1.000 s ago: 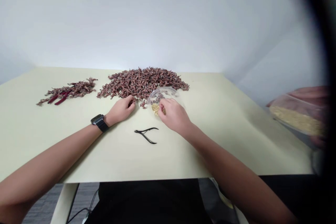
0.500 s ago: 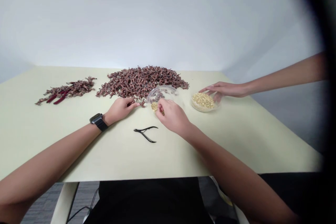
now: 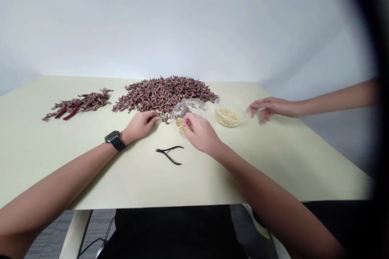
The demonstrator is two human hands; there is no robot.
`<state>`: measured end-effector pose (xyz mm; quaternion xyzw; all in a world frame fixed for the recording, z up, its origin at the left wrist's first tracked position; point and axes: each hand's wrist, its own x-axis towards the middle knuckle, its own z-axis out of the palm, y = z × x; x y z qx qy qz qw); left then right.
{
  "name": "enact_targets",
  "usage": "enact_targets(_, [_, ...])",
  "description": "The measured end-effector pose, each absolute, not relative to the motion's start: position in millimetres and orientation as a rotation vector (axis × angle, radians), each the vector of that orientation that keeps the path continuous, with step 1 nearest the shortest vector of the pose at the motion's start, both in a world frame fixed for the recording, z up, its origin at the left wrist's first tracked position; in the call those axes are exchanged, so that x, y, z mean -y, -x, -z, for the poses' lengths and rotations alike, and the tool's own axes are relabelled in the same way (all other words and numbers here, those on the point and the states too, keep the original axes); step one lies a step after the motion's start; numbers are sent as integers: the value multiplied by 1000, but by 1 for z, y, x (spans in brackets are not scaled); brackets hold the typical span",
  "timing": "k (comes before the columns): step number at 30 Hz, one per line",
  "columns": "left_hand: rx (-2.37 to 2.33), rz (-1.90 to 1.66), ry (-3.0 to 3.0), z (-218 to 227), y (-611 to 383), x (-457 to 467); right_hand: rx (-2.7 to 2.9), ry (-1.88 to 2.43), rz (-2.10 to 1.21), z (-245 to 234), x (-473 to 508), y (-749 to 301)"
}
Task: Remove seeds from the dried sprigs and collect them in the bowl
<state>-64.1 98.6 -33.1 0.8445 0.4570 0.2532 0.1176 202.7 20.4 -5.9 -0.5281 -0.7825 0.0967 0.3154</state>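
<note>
My left hand (image 3: 140, 124), with a black watch at the wrist, rests at the near edge of a big heap of small dark red-brown pieces (image 3: 164, 93); its fingers are curled on a piece from the heap. My right hand (image 3: 199, 130) is pinched over small gold bits in a clear round container (image 3: 189, 109). What the pinch holds is too small to name. Black pliers (image 3: 169, 153) lie on the pale table (image 3: 121, 170) just in front of both hands.
A second clear dish of gold bits (image 3: 227, 116) stands right of my container. Another person's hand (image 3: 269, 108) hovers just right of that dish, arm coming from the right. A smaller bunch of red-brown pieces (image 3: 79, 104) lies far left.
The other person set a dish of gold bits on the table, pushed it left toward my container and drew the hand back. My own hands barely moved.
</note>
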Motion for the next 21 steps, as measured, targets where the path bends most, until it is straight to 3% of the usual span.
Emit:
enact_targets(6, [-1294, -715, -2238, 9, 64, -84, 2027, 1374, -290, 0, -16, -200])
enact_targets(12, [-844, -110, -2191, -34, 63, -55, 1997, 1354, -298, -3, -16, -200])
enact_targets(21, [-867, 55, -2386, -25, 48, -36, 1975, 1371, -347, -4, -15, -200])
